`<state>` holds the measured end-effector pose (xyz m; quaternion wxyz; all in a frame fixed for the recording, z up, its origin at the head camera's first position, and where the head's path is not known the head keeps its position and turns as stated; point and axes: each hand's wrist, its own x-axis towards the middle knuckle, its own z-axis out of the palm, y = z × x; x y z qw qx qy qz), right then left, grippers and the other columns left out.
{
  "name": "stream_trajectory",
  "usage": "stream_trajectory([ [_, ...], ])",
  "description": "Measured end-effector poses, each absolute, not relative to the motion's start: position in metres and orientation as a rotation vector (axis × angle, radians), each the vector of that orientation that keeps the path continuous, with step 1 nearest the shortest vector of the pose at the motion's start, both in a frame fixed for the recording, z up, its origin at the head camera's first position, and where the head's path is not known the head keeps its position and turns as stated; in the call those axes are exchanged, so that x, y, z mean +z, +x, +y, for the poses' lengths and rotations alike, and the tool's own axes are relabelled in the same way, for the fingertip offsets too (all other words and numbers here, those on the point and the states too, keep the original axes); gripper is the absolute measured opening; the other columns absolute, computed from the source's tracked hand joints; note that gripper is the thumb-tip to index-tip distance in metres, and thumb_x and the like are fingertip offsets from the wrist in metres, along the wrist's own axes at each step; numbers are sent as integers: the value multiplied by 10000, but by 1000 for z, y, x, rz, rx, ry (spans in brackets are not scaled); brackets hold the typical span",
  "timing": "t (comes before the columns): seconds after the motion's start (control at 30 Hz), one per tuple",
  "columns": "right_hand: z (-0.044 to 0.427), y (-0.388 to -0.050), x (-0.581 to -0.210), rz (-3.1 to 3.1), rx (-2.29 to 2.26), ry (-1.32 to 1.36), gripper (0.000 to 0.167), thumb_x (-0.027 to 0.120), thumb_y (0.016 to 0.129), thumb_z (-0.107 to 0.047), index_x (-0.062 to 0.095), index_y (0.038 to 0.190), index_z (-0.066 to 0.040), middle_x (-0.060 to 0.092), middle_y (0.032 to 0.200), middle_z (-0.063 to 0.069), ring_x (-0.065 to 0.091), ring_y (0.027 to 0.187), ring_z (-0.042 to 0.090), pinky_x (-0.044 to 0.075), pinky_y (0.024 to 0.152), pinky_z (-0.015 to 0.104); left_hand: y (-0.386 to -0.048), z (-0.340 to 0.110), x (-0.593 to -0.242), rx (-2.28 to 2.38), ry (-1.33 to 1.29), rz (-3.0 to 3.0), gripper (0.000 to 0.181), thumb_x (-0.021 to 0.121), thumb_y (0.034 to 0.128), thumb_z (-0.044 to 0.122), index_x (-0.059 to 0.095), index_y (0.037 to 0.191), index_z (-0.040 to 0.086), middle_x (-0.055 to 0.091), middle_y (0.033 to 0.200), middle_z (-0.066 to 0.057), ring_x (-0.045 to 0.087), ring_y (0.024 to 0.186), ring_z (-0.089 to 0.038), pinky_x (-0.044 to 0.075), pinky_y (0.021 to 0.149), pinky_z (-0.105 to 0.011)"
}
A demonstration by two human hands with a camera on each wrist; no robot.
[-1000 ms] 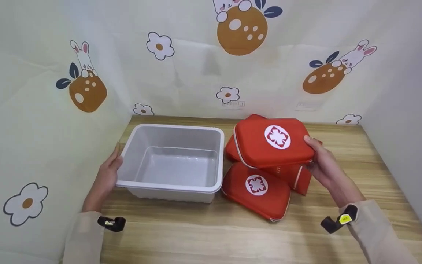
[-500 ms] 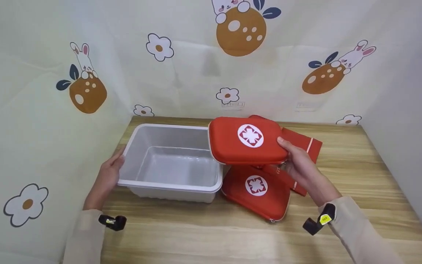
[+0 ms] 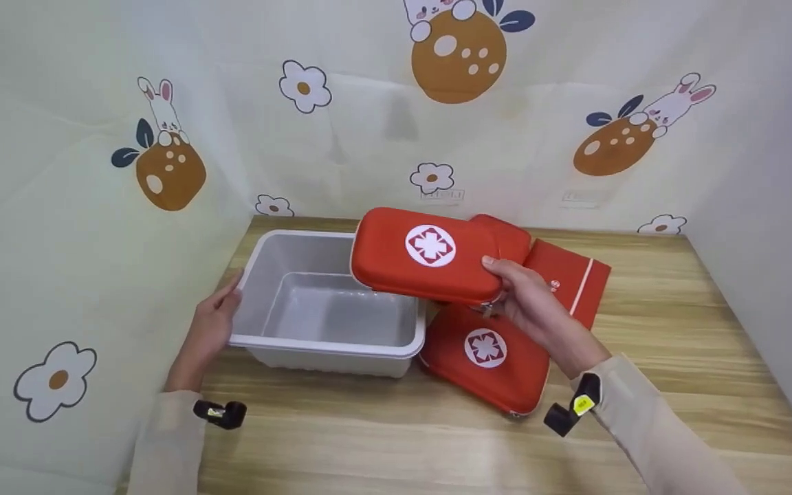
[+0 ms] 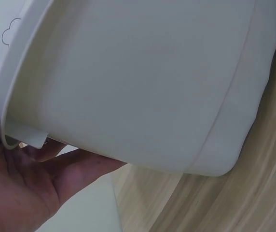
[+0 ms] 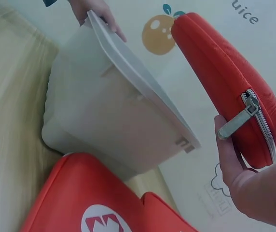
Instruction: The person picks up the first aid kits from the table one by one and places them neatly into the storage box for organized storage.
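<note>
My right hand [image 3: 539, 302] pinches one end of a red zippered case [image 3: 396, 237] with a white emblem, held up over the right part of a grey plastic bin [image 3: 327, 350]. In the right wrist view the case [image 5: 220, 67] stands clear of the bin rim, its zipper pull beside my fingers. My left hand [image 3: 209, 330] grips the left side of the bin; in the left wrist view the fingers lie beneath its rim [image 4: 12, 77]. The bin's visible floor is bare. Right of the bin, a second red case [image 3: 516, 375] lies on the table.
Behind the held case lies another red case [image 3: 509, 237], partly hidden. A flat red pouch [image 3: 592, 289] with a white stripe lies to the right on the wooden table [image 3: 671, 344]. Printed cloth walls [image 3: 341, 151] stand at the back and both sides.
My right hand has carried the red case leftward, from above the other red cases to over the bin's right part. The left hand has stayed at the bin's side.
</note>
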<state>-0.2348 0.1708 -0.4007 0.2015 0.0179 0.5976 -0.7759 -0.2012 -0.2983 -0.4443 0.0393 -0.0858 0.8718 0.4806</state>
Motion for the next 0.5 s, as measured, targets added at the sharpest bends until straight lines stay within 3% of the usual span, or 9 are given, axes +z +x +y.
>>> stream_trajectory([
  [0.2,155,-239,-397,1679,-2160,42,615,612,993,-304,324,1517,-161,750,1088,17,741,837,177,565,635,301,-201,-298,-446,1456,-290,2668,535,310,1092,409,180,1598,292,142,1682,-97,136,1559,-369,160,1265,-548],
  [0.33,147,-240,-395,1683,-2134,51,700,622,984,-290,254,1577,-241,716,1190,50,748,897,197,592,686,306,-204,-298,-446,1460,-309,2661,552,364,1078,422,201,1592,302,159,1680,-74,162,1558,-354,198,1254,-554],
  [0.43,139,-240,-393,1677,-2124,61,752,638,972,-284,219,1597,-265,639,1311,75,743,982,214,621,810,326,-206,-299,-447,1461,-315,2672,547,356,1079,438,219,1588,295,170,1677,-57,153,1560,-345,176,1261,-549],
  [0.5,133,-240,-392,1685,-2112,64,785,649,962,-282,199,1605,-277,602,1352,102,741,984,229,625,824,352,-206,-299,-447,1477,-309,2681,542,364,1078,437,241,1585,293,190,1672,-49,149,1563,-333,163,1269,-535],
])
